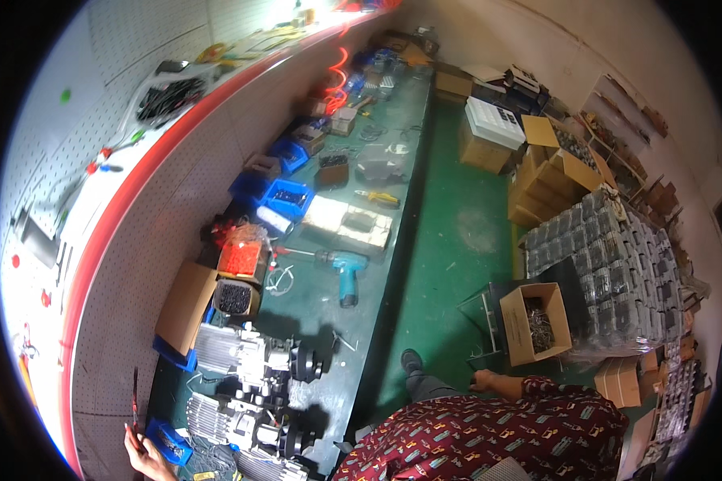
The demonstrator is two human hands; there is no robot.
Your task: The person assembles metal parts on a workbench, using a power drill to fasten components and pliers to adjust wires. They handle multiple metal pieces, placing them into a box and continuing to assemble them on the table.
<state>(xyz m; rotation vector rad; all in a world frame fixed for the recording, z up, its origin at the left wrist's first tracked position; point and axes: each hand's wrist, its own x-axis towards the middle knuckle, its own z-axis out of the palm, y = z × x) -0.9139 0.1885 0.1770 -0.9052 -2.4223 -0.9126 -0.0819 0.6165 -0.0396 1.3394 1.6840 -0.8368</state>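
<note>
At the lower left, beside the pegboard wall, my left hand (146,458) is closed around a slim dark tool (135,405) with red on its handle; its exact kind is unclear. Close to that hand sits a small blue bin (169,442). Several silver finned motors lie on the green workbench, among them one motor (253,354) and another motor (245,422) nearer to me. My right hand (484,381) hangs low by my side, over the floor and near an open carton (535,323). Its fingers are curled, and anything inside them is hidden.
A teal cordless drill (345,274) lies on the bench (317,301), near a box of screws (234,297). Blue bins (287,198) and yellow-handled pliers (379,198) are farther up. A red-edged shelf (128,180) runs along the left. Wrapped stacked parts (618,272) stand right.
</note>
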